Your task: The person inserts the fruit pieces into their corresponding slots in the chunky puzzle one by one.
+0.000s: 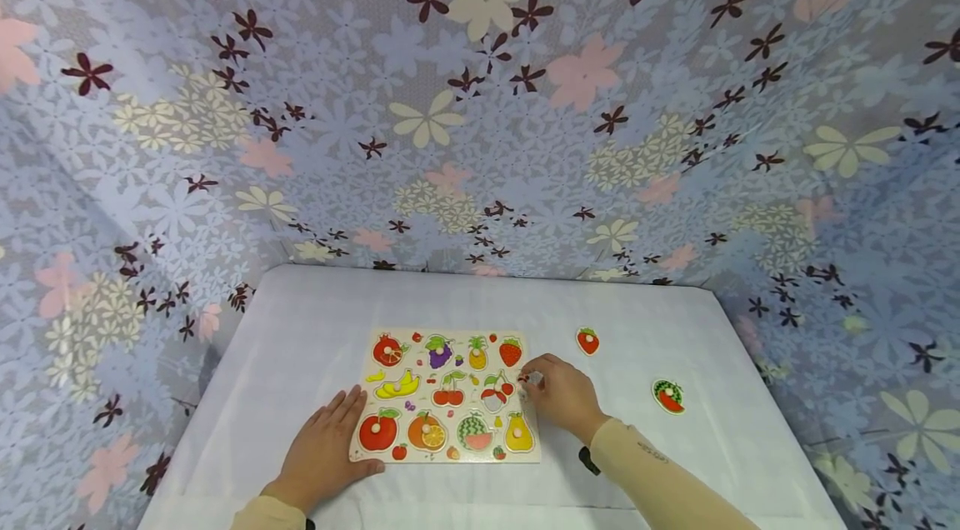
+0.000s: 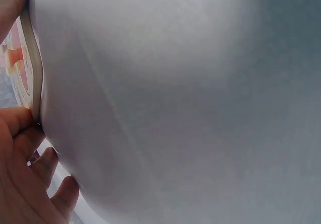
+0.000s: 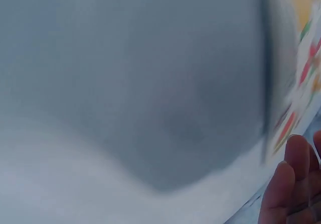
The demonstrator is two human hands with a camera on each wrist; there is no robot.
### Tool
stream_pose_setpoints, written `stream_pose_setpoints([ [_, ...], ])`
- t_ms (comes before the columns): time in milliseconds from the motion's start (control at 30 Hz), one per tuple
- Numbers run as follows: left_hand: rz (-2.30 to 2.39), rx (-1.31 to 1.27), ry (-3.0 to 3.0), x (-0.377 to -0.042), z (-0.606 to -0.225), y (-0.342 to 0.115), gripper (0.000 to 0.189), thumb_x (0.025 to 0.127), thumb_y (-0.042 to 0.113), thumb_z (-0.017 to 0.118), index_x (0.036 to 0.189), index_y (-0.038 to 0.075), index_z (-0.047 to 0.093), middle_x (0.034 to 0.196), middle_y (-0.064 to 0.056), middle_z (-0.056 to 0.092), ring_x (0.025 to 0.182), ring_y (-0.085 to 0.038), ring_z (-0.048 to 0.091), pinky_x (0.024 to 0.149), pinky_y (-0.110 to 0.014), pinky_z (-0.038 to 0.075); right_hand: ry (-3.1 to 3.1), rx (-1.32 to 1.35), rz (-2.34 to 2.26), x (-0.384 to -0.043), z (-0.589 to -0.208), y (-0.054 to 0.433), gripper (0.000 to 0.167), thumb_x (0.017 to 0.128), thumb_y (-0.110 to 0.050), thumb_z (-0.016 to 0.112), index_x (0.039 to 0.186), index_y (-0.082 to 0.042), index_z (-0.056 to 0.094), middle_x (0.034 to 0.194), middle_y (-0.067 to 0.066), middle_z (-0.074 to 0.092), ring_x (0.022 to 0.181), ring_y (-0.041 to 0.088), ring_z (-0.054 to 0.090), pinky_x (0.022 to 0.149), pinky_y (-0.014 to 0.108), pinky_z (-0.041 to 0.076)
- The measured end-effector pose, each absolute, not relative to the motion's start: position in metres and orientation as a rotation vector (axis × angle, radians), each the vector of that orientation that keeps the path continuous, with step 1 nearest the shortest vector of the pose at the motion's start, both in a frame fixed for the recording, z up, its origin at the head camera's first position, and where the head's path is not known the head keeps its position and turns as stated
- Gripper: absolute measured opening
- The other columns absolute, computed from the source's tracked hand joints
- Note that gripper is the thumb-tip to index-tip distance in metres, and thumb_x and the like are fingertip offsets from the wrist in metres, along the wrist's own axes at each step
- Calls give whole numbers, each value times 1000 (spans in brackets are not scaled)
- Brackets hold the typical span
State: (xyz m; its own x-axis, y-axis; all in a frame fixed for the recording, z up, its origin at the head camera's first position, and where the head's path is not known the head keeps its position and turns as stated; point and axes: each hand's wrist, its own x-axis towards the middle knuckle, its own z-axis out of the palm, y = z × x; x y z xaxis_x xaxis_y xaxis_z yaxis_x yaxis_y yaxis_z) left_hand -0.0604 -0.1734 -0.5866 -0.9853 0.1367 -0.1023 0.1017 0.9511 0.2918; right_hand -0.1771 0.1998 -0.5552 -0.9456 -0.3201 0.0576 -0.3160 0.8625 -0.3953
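A fruit puzzle board (image 1: 431, 457) lies on the white table. My left hand (image 1: 324, 447) rests at its lower left corner, fingers along the left side and thumb by the front edge; in the left wrist view, fingers (image 2: 45, 166) touch the board's edge. At the right edge, my right hand (image 1: 564, 397) pinches a small reddish puzzle piece (image 1: 523, 378), mostly hidden by the fingers. Left of it is the cherry shape (image 1: 495, 392). The strawberry recess (image 1: 511, 352) and watermelon recess (image 1: 474, 432) show no knobs. The right wrist view is blurred, with a few fingertips (image 3: 296, 158).
A strawberry piece (image 1: 588, 341) and a watermelon piece (image 1: 668, 397) lie loose on the white tabletop (image 1: 465, 297), right of the board. Flower-patterned cloth (image 1: 480, 138) surrounds the table at the back and sides.
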Motion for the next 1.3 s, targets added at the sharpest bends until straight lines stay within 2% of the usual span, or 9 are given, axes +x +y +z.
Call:
stream_pose_setpoints([
  [267, 445, 170, 2974, -59, -587, -177, 116, 67, 74, 75, 151, 3, 41, 158, -12, 36, 144, -36, 31, 113, -59, 29, 3063, -361, -659, -202, -559, 241, 28, 85, -18, 78, 113, -14, 73, 106, -2, 69, 71, 9, 57, 57, 28, 49],
  [500, 445, 178, 2973, -58, -589, -177, 116, 67, 75, 74, 151, 3, 41, 158, -12, 36, 144, -36, 31, 113, -59, 29, 3061, -377, -700, -220, -564, 272, 27, 86, -18, 77, 113, -12, 73, 106, 2, 69, 74, 12, 59, 60, 32, 51],
  [667, 438, 185, 2981, -58, -588, -177, 115, 67, 75, 74, 151, 4, 41, 158, -11, 36, 144, -35, 31, 113, -58, 30, 3080, -388, -729, -232, -565, 285, 29, 88, -15, 76, 116, -9, 72, 109, 8, 69, 84, 21, 65, 69, 42, 55],
  [767, 441, 189, 2984, -57, -587, -177, 115, 68, 75, 73, 151, 4, 41, 158, -11, 36, 143, -35, 32, 112, -58, 30, 3100, -343, -719, -239, -566, 292, 32, 89, -14, 75, 119, -7, 70, 109, 12, 69, 84, 24, 64, 71, 46, 55],
  [900, 455, 189, 2981, -58, -586, -176, 115, 68, 75, 73, 151, 3, 41, 158, -12, 35, 144, -36, 31, 113, -58, 30, 3105, -277, -688, -246, -567, 296, 32, 89, -12, 74, 120, -6, 69, 107, 12, 68, 79, 23, 61, 69, 45, 53],
  [1300, 444, 181, 2977, -60, -583, -175, 114, 68, 74, 75, 152, 4, 40, 158, -10, 35, 144, -35, 31, 113, -58, 30, 3122, -216, -552, -258, -569, 298, 31, 89, -13, 74, 119, -7, 70, 106, 11, 66, 83, 24, 64, 67, 44, 54],
])
